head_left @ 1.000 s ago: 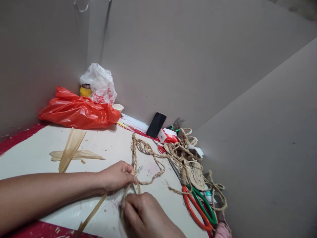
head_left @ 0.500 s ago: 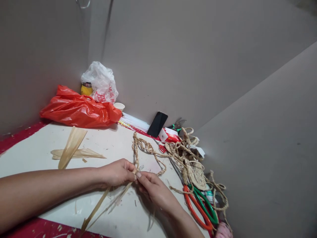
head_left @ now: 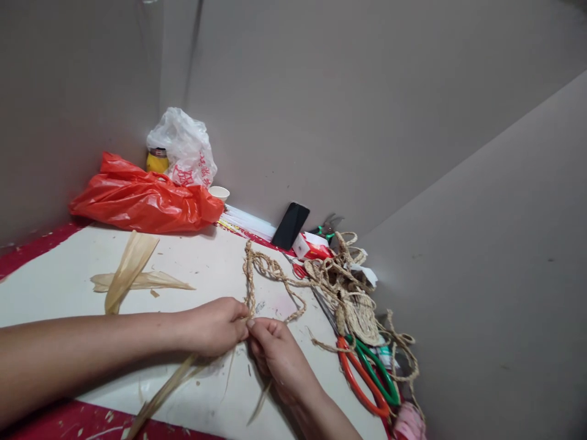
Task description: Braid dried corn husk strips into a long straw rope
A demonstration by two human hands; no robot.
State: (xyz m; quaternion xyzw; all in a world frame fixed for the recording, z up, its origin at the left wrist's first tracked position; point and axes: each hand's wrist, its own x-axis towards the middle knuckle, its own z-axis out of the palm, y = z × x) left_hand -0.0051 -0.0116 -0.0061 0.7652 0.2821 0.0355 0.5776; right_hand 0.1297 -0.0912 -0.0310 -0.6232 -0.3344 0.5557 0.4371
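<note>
At the left end of the white sheet [head_left: 59, 269], two dry papery strips [head_left: 132, 269] lay crossed, one on top of the other. Behind them slumped a red plastic bag [head_left: 142, 201], with a yellow jar [head_left: 157, 161] and a white plastic bag [head_left: 183, 143] at its back. Loose strands [head_left: 165, 391] ran from under the left forearm toward the near edge, and a paper cup [head_left: 219, 193] stood just beyond the red bag's right end. The left hand [head_left: 222, 327] had thumb and fingers pinched around the near end of a braided cord [head_left: 250, 284], which stretched away on the sheet and looped right. Against its fingertips, the right hand [head_left: 279, 354] pinched that same end between thumb and forefinger; the exact strand between them was hidden. A dark phone [head_left: 291, 225] leaned near the wall beside a red-and-white box [head_left: 312, 246], small red-handled scissors [head_left: 299, 270] just in front. Farther right, tangled rope [head_left: 362, 315] was heaped by large scissors [head_left: 362, 385] with one orange and one green handle, near a pink bundle [head_left: 409, 421].
</note>
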